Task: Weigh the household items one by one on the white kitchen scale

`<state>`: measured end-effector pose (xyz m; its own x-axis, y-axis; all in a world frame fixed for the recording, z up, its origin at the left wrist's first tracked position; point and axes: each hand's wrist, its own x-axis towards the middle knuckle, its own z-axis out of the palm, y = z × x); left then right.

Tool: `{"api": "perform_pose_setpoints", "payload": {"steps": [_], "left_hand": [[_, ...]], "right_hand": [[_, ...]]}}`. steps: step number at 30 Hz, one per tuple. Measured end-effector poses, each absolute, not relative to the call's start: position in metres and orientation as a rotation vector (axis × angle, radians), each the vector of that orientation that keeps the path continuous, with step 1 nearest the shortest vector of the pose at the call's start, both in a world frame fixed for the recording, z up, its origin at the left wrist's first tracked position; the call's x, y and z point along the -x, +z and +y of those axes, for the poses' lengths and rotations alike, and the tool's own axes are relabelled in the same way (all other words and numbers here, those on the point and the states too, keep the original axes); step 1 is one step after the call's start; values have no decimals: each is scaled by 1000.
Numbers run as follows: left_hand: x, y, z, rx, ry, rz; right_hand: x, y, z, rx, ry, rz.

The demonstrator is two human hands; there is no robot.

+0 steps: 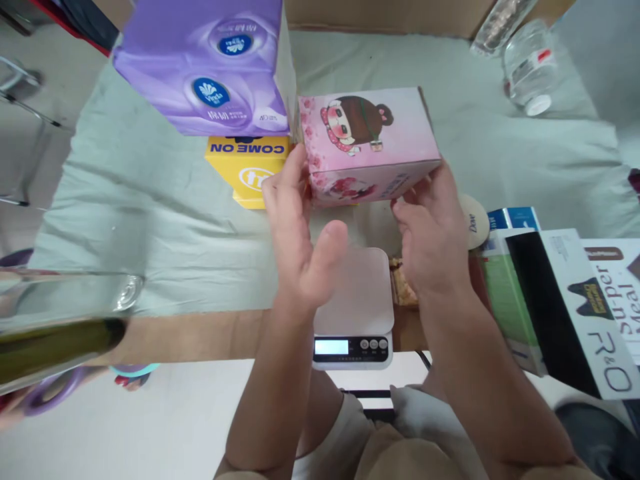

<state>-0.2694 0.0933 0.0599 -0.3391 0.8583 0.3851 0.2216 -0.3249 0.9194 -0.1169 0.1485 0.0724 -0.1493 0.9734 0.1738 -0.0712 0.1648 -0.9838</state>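
Observation:
A pink box [400, 133] with a cartoon girl on it is between my two hands, beyond the scale. My right hand [433, 233] grips its near right corner, the thumb bent at the lower edge. At its left side, my left hand [300, 227] touches the box with the fingertips, the thumb sticking out and the fingers stretched. Against the box's left side is a purple Vinda tissue pack [200, 67], above a yellow box [250, 173] marked COME ON. Below my hands a white kitchen scale [365, 293] has its display lit.
To the right are a round Dove container [477, 220], a blue box [515, 218] and several cartons, one white and black [590, 300]. A clear bottle [533, 67] lies at the back right. Green and clear bottles [60, 350] reach in from the left. Cardboard [375, 17] stands behind.

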Motion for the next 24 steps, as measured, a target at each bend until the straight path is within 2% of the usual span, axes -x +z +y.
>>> {"api": "perform_pose_setpoints", "payload": {"steps": [3, 6, 13, 19, 24], "left_hand": [[278, 72, 79, -1423, 1657, 1366], [281, 88, 62, -1477, 1436, 1374], [286, 105, 10, -1487, 1295, 1345], [302, 103, -31, -1257, 1371, 1192], [305, 86, -22, -1149, 1422, 1241]], "right_hand": [[96, 80, 118, 1043, 1198, -1352], [80, 87, 77, 1071, 1291, -1284], [61, 86, 16, 1082, 1491, -1241], [46, 63, 6, 1073, 1559, -1226], [41, 52, 1, 1148, 1486, -1246]]}}
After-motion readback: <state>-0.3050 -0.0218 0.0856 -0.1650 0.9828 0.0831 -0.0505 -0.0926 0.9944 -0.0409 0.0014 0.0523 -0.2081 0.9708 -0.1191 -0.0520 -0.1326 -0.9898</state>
